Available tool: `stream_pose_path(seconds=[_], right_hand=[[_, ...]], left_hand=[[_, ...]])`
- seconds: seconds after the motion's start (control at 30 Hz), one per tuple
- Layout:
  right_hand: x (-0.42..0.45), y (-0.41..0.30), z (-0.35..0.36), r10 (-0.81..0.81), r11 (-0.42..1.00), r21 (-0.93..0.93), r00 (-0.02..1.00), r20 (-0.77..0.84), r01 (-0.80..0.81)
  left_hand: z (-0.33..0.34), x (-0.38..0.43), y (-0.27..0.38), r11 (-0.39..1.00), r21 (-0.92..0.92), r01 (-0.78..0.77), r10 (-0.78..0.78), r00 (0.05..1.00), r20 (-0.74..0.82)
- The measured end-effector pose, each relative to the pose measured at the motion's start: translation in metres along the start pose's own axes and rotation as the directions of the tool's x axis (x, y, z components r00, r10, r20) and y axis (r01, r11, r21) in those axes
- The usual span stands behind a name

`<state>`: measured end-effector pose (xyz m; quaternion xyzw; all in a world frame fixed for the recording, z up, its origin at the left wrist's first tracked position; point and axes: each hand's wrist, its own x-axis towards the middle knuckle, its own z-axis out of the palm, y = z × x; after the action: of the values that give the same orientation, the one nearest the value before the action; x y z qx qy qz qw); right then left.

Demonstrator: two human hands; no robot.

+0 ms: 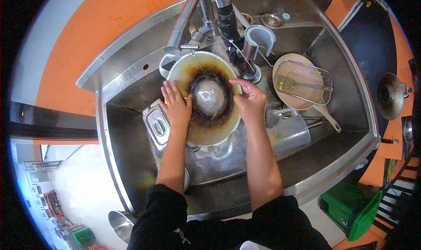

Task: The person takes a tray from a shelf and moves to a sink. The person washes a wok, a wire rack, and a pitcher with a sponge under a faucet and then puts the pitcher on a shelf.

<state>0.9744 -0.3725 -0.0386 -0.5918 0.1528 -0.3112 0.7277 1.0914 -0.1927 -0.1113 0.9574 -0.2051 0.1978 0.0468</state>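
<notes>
A pale two-handled pan (210, 136) sits in the metal sink in front of me, with a burnt brown-black ring around its shiny, wet middle. A thin stream of water seems to fall into it from the tap. My left hand (176, 106) lies over its left rim, fingers spread and slightly blurred, thumb over the inside. Something small and yellow shows by that thumb; what is under the palm is hidden. At the right rim, my right hand (251, 100) grips the pan's edge, with the thumb at the rim and the index finger reaching over the inside.
Left of the pan is a lidded steel container (158, 126). A clear plastic jug (291, 131) lies to the right, below a frying pan (287, 97) with a wire strainer (324, 74) on it. The tap (179, 36) and black-wrapped hose (228, 22) overhang the back.
</notes>
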Motion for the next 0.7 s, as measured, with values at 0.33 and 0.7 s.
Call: stream_pose_path(seconds=[0.33,0.7], right_hand=[[0.012,0.001,-0.007,0.055,0.997,-0.043,0.997,-0.05,-0.057],[0.021,0.014,-0.006,0.029,0.96,-0.275,0.968,0.251,0.043]], left_hand=[[-0.043,-0.035,-0.056,-0.38,-0.505,0.775,0.067,0.567,0.821],[-0.106,-0.043,-0.06,-0.293,-0.791,0.537,-0.309,0.73,0.61]])
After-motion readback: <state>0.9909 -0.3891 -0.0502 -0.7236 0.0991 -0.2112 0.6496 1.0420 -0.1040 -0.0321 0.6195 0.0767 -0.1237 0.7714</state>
